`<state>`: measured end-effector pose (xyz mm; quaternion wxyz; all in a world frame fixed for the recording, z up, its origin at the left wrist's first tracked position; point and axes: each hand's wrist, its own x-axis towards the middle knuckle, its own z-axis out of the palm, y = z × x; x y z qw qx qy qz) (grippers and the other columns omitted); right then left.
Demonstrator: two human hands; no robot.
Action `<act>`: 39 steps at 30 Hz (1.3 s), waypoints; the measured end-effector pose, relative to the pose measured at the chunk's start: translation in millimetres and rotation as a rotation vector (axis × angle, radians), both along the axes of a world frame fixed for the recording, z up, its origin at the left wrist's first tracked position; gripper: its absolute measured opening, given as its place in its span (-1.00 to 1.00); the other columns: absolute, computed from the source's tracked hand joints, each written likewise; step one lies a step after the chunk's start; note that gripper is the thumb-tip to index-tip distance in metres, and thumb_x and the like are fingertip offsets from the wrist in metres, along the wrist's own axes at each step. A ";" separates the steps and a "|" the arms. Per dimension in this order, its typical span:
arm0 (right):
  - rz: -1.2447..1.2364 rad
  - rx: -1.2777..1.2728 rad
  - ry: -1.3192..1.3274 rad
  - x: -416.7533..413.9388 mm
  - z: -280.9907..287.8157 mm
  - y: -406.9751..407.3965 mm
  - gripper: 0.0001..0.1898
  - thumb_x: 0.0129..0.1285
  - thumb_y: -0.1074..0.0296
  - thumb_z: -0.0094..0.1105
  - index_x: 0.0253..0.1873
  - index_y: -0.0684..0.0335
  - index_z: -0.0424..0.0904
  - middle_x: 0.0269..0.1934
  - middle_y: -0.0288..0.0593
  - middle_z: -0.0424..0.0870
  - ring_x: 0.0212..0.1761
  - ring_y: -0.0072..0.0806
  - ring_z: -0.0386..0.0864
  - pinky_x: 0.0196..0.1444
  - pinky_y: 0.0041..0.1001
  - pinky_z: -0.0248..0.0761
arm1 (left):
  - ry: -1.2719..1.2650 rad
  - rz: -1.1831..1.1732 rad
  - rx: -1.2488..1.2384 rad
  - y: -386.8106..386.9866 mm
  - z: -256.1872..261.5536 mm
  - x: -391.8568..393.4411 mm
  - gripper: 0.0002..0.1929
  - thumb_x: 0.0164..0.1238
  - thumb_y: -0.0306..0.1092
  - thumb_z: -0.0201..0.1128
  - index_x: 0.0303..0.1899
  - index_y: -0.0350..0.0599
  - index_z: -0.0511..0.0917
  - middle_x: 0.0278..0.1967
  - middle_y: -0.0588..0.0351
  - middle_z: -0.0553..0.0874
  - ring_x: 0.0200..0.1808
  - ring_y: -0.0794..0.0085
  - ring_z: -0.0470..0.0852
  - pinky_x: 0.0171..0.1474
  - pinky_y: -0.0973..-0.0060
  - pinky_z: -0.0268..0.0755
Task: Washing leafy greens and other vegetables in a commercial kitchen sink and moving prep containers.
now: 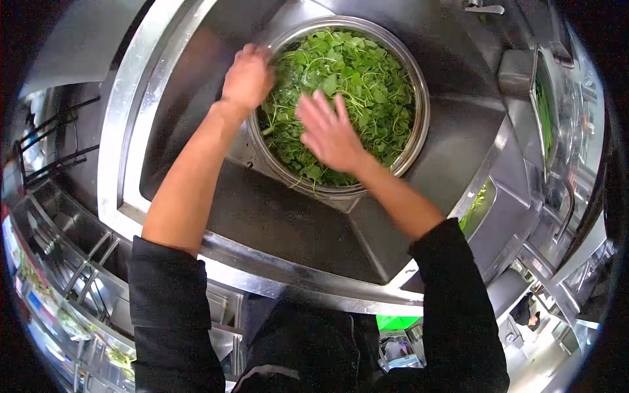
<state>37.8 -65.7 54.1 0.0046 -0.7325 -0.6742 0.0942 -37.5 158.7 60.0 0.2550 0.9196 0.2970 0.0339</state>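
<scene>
A large round metal bowl (423, 105) full of leafy greens with thin stems (363, 83) stands in a stainless steel sink (295, 216). My left hand (249, 73) is at the bowl's upper left rim, its fingers curled and slightly blurred; whether it grips the rim or any leaves is hidden. Over the middle of the greens is my right hand (329, 130), palm down with the fingers apart, holding nothing that I can see. Water seems to glisten among the leaves near my left hand.
The sink's raised steel edge (275, 280) runs between my body and the bowl. At right are metal containers with long green vegetables (544, 118) and cut greens (474, 209). A black wire rack (59, 142) is at left. Far off at lower right, a person (526, 314) is visible.
</scene>
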 end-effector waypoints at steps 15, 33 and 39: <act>-0.063 -0.357 -0.073 -10.9 -31.9 -22.7 -0.73 0.30 0.33 -0.03 0.00 0.25 0.56 0.07 -0.07 0.55 0.12 -0.25 0.45 0.43 -0.03 0.08 | 0.042 0.194 -0.067 -1.6 -16.7 17.6 -0.67 0.13 -0.41 0.32 -0.06 -0.17 0.48 -0.13 -0.23 0.63 -0.03 -0.14 0.59 0.05 0.11 0.46; -0.409 -0.102 0.214 33.2 37.2 -23.4 -0.63 0.15 0.20 0.34 0.05 0.18 0.60 0.00 -0.12 0.58 0.07 -0.27 0.47 0.19 -0.16 0.22 | 0.164 0.209 -0.089 14.9 -27.0 19.5 -0.74 0.03 -0.28 0.30 -0.24 -0.20 0.65 -0.28 -0.26 0.70 -0.15 -0.12 0.68 -0.04 0.11 0.52; -1.006 0.172 0.353 63.0 29.1 -76.2 -0.56 0.33 0.19 0.16 0.24 0.25 0.47 0.21 0.03 0.48 0.30 -0.08 0.38 0.34 -0.19 0.19 | 0.233 0.078 -0.208 22.1 10.8 25.7 -0.66 0.10 -0.14 0.25 -0.17 -0.16 0.67 -0.25 -0.27 0.69 -0.13 -0.13 0.67 -0.03 0.11 0.50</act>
